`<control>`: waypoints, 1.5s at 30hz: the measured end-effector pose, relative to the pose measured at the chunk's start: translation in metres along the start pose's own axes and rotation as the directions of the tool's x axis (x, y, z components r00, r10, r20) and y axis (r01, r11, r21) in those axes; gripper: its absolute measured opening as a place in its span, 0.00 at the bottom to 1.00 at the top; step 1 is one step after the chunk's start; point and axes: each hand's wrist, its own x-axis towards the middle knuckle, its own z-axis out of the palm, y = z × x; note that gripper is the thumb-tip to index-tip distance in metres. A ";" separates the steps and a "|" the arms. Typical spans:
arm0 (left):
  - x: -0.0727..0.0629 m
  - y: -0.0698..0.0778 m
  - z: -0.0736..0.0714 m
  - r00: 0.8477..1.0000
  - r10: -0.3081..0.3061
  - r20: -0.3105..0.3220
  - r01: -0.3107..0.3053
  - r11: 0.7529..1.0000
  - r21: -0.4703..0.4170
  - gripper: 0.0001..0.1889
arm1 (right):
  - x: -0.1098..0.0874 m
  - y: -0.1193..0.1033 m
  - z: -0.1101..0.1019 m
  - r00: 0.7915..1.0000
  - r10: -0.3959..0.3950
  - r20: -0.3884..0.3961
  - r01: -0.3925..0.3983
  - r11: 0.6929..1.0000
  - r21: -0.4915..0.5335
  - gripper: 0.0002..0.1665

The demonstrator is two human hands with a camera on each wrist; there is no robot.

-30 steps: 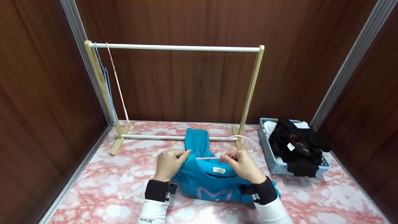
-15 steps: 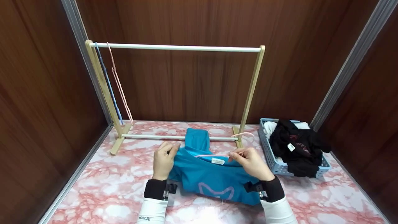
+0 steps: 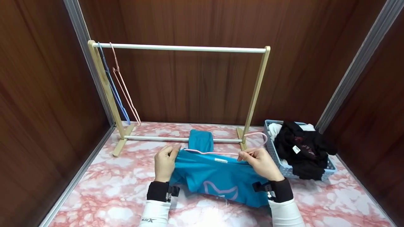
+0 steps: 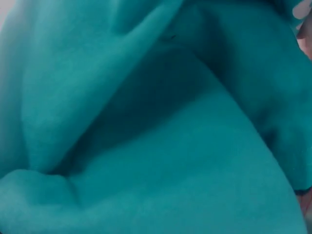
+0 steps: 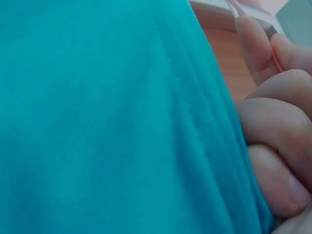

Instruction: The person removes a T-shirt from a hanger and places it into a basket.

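Note:
A blue shirt [image 3: 217, 176] with a pale purple outline print and a white neck label is lifted at its collar between my hands. My left hand [image 3: 164, 164] pinches the cloth at the left side of the neckline. Between thumb and fingers, my right hand [image 3: 263, 164] grips a pink clothes hanger [image 3: 217, 153]; its hook curves up to the right. The hanger's left end lies at the neckline, close to my left fingers. Blue cloth [image 4: 161, 146] fills the left wrist view and hides that hand. In the right wrist view, curled fingers [image 5: 273, 117] show beside the shirt's stitched edge.
Behind the shirt stands a rack with a white top rail [image 3: 180, 48] and wooden legs. A blue hanger [image 3: 113, 85] and another pink hanger [image 3: 126, 94] hang at its left end. Part of the shirt reaches the lower bar [image 3: 157, 138]. At right, a blue basket [image 3: 285, 171] holds dark and white clothes.
My right hand has moved right and slightly forward with the hanger, whose left end has come up at the neckline. My left hand has shifted slightly left, and the collar is raised and stretched wider.

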 end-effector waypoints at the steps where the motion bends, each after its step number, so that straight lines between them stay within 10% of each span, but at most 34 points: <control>1: 0.000 0.000 0.000 1.000 -0.010 0.002 0.010 1.000 0.003 0.28 | 0.000 0.001 0.000 1.000 -0.003 -0.005 0.003 1.000 -0.001 0.17; 9: -0.002 -0.004 0.001 0.995 -0.099 0.032 0.097 0.994 0.051 0.28 | -0.002 0.004 -0.004 0.987 -0.082 -0.137 0.109 0.973 0.204 0.15; 19: -0.004 -0.011 0.001 0.961 -0.255 0.109 0.242 0.963 0.121 0.29 | -0.005 0.005 -0.007 0.925 -0.216 -0.312 0.353 0.792 0.498 0.15; 24: -0.005 -0.012 0.003 0.954 -0.279 0.106 0.263 0.954 0.145 0.30 | 0.003 0.003 0.003 0.874 -0.204 -0.441 0.458 0.647 0.609 0.16; 35: -0.007 -0.015 0.004 0.934 -0.330 0.134 0.295 0.927 0.231 0.25 | 0.005 -0.003 0.006 0.729 0.031 -0.684 0.662 0.226 0.715 0.18; 40: -0.009 -0.018 0.003 0.906 -0.383 0.178 0.332 0.906 0.262 0.29 | 0.001 -0.007 -0.001 0.756 0.119 -0.644 0.653 -0.063 0.755 0.20; 45: -0.011 -0.017 0.003 0.878 -0.418 0.235 0.340 0.888 0.309 0.27 | -0.003 -0.013 -0.002 0.766 0.111 -0.633 0.642 -0.194 0.742 0.20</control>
